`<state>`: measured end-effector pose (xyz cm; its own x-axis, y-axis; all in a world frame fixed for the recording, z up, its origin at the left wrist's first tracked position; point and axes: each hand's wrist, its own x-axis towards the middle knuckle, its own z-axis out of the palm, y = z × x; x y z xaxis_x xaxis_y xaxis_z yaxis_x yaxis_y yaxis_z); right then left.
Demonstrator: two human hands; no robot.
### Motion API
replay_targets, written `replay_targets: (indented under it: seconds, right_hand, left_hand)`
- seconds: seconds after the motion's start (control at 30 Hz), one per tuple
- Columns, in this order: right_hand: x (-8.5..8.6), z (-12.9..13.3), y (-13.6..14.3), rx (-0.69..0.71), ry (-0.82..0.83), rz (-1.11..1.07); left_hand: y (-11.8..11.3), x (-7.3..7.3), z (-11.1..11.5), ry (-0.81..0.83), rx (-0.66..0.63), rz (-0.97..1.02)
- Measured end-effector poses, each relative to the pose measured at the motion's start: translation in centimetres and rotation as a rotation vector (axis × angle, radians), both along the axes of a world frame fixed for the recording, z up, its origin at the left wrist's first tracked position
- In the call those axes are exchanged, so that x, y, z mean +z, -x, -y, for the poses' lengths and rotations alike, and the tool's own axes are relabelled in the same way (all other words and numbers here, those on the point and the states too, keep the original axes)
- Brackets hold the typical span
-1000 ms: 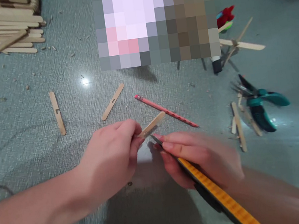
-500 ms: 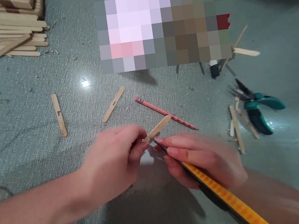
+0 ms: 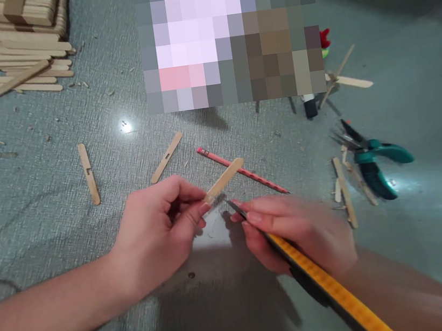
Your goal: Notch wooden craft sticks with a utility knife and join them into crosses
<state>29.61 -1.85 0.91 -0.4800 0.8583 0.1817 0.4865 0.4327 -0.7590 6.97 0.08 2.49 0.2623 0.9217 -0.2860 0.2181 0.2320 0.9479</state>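
Observation:
Between thumb and fingers, my left hand (image 3: 163, 222) pinches the lower end of a wooden craft stick (image 3: 225, 179), which slants up to the right. My right hand (image 3: 290, 227) is closed around a utility knife (image 3: 316, 269) with a yellow and black handle. The knife's blade tip points up-left, just short of the stick and apart from it. Behind the stick lies a red pencil (image 3: 261, 179) with a pink eraser. Two notched craft sticks rest on the table beyond my left hand: one upright in view (image 3: 88, 175), one slanted with a small slot (image 3: 160, 171).
Stacked craft sticks (image 3: 23, 56) lie at the upper left. Green-handled pliers (image 3: 375, 159) rest at the right beside cut stick pieces (image 3: 344, 192). A crossed-stick piece (image 3: 352, 81) stands farther back. Small shavings dot the grey table (image 3: 121, 151). A pixelated patch covers the top middle.
My left hand has drawn back slightly left with the craft stick, turning its broad side more into view. The blade tip has come away from the stick. The whole view has shifted a little.

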Motion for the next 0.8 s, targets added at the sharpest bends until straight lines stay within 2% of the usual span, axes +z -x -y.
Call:
replay_targets:
  seconds: [0.17,0.37,0.5,0.6,0.8]
  right_hand:
    - [0.1,-0.3,0.1,0.182,-0.233,-0.148]
    - [0.5,-0.2,0.1,0.065,-0.449,-0.037]
    - [1.1,-0.5,0.2,0.003,-0.415,0.024]
    - [1.3,-0.9,0.2,-0.028,-0.388,0.024]
    - [0.3,-0.9,0.3,-0.117,-0.340,-0.044]
  left_hand:
    - [0.0,-0.3,0.3,-0.116,-0.114,-0.179]
    - [-0.2,-0.4,0.3,-0.119,-0.120,-0.145]
    - [0.1,-0.6,-0.3,-0.114,-0.083,-0.026]
    - [0.5,-0.9,-0.7,-0.150,-0.043,-0.020]
    - [0.7,-0.9,-0.8,-0.144,-0.099,-0.039]
